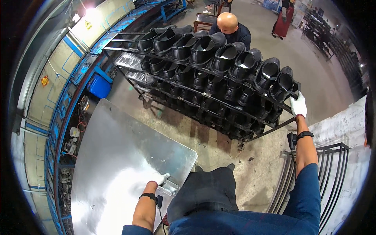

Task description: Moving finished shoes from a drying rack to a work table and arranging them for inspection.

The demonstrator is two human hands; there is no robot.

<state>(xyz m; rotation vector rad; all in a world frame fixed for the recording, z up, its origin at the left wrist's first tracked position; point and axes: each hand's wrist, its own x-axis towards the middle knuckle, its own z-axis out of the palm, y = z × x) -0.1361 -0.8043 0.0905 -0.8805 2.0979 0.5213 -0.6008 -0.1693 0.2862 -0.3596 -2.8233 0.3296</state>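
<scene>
A black metal rack [274, 126] stands ahead of me, its tiers filled with rows of black shoes [203, 49]. My right hand [299, 105], in a white glove, is closed round the rack's right end, beside the last shoe [282, 84] of the top row. My left hand [160, 178], also gloved, rests at the near right edge of a shiny metal-topped table [129, 133]. Its visible fingers stretch out over a small silver metal piece [168, 187]. I cannot make out a grip on that piece.
A person [231, 29] in dark clothing is low behind the rack. On the left runs a long blue-framed line [74, 98] with a blue container [99, 87] beside it. Black metal bars [329, 168] stand by the white wall at right. Another person [284, 19] stands farther back.
</scene>
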